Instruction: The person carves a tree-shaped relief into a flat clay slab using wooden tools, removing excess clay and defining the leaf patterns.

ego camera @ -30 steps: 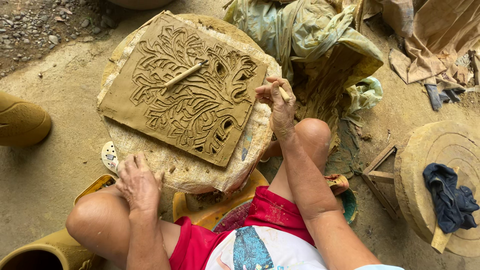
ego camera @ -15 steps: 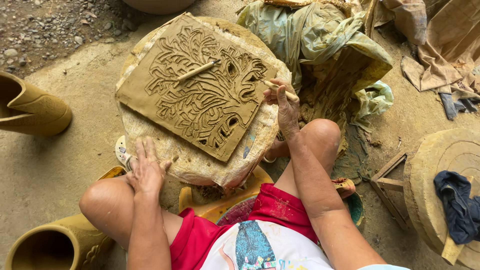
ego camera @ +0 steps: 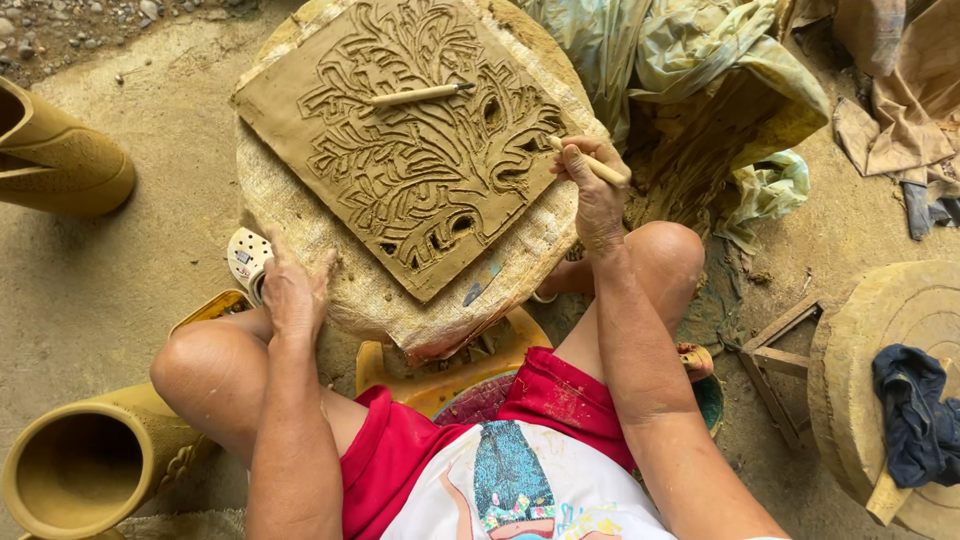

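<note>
Hollow clay pot (ego camera: pixel 85 470) near left hand (ego camera: pixel 290 290)

The bare floor (ego camera: pixel 120 270) left of the round table (ego camera: pixel 300 215) lies open between two clay pots (ego camera: pixel 60 160) (ego camera: pixel 90 470). Crumpled plastic (ego camera: pixel 700 90) crowds the table's right side, and a loose tool (ego camera: pixel 415 95) lies across the carved slab (ego camera: pixel 400 150).

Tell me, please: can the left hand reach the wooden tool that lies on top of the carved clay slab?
Probably yes. The left hand rests empty on the cloth-covered round stand, beside the clay slab. The wooden tool lies loose on the slab's far part, and nothing stands between them, though the arm must stretch across the carving.
</note>
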